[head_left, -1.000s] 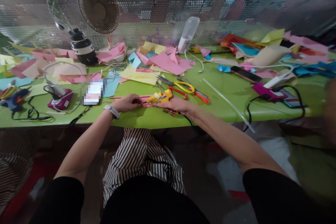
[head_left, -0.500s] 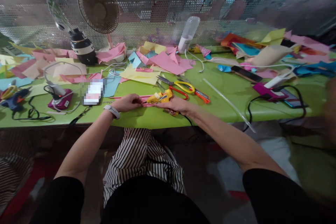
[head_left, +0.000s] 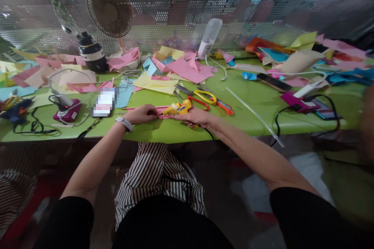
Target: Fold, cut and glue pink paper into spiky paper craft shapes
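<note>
My right hand (head_left: 195, 117) is wrapped round a yellow glue gun (head_left: 177, 108), its nozzle pointing left near the front edge of the green table (head_left: 257, 118). My left hand (head_left: 142, 114), with a white watch on the wrist, is closed in a pinch on a small pink paper piece (head_left: 162, 116) right at the nozzle tip. A thin pink stick (head_left: 134, 108) lies on the table just behind my left hand.
Yellow-handled scissors (head_left: 201, 95) and an orange cutter (head_left: 224, 106) lie behind the glue gun. A phone (head_left: 103, 103), power bank (head_left: 67, 112) and cables sit left; a clear glue stick (head_left: 253, 114) and more devices right. Coloured paper scraps, a fan (head_left: 109, 7) and a perforated screen stand behind.
</note>
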A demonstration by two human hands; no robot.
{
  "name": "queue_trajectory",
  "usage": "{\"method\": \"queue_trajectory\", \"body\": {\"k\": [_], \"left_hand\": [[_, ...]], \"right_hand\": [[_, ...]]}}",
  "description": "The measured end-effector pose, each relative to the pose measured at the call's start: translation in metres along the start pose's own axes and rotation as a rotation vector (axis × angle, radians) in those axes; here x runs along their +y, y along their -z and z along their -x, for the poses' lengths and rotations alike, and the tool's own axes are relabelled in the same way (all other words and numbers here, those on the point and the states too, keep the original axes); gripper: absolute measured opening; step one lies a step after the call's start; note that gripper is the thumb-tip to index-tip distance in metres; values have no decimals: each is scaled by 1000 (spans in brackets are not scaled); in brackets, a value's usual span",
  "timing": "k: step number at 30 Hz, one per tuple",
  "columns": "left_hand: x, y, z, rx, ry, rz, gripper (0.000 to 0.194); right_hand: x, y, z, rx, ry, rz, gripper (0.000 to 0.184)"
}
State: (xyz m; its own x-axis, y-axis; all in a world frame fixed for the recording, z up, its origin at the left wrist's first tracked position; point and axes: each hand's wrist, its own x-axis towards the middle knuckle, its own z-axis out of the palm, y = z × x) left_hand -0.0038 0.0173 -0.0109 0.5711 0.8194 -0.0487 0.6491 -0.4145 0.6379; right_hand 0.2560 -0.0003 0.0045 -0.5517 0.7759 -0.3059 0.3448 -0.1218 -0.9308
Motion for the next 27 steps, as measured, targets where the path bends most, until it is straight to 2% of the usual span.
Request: {"method": "queue_trajectory", "body": {"k": [5, 10, 15, 21, 27], "left_hand": [[0, 0, 0, -2, 2, 15, 25], [4, 1, 1, -5, 0, 25, 25], [12, 6, 10, -33, -41, 47, 23], [26, -3, 29, 174, -144, -250, 26], [25, -25, 37, 232, -157, -481, 33]], "right_hand": [[-2, -2, 0, 29, -56, -5, 45], [1, 2, 0, 78, -79, -47, 28], [10, 16, 2, 172, -45, -158, 33], [18, 22, 0, 170, -47, -367, 22], [18, 27, -4, 163, -55, -507, 14]]}}
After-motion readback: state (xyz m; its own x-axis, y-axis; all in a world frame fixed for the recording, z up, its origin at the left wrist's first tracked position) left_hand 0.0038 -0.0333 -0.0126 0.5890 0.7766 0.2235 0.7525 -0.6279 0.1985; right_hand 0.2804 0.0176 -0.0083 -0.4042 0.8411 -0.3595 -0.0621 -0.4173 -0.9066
